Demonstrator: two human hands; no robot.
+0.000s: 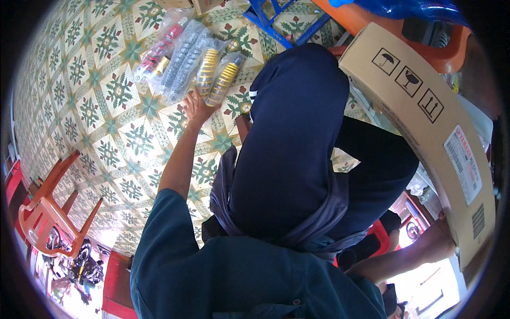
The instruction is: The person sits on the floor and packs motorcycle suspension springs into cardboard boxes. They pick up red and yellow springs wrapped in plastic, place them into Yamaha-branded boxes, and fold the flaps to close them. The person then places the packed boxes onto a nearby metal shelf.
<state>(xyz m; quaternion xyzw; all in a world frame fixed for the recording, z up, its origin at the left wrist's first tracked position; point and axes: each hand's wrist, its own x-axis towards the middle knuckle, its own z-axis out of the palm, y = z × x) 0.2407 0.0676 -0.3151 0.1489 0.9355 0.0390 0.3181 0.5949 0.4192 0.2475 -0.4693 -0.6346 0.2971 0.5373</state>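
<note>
Out to the front left, my left hand (198, 110) reaches down to the floor, its fingers apart at the near end of a shock absorber with a yellow spring (206, 72) in clear plastic. A second yellow-spring shock absorber (223, 82) lies right beside it. To their left are dark-spring shock absorbers (183, 58) in bubble wrap and a red one (163, 47) in a clear bag. On my right, my right hand (444, 227) is at the near side of a long cardboard box (404, 106), which stands tilted beside my leg. Its fingers are partly hidden against the box.
Patterned tiles (119, 133) cover the floor. A blue frame (287, 24) stands ahead, with an orange plastic chair (451, 53) behind the box. Another orange chair (50, 218) is at the far left, near a motorcycle (82, 268). My bent legs (292, 143) fill the middle.
</note>
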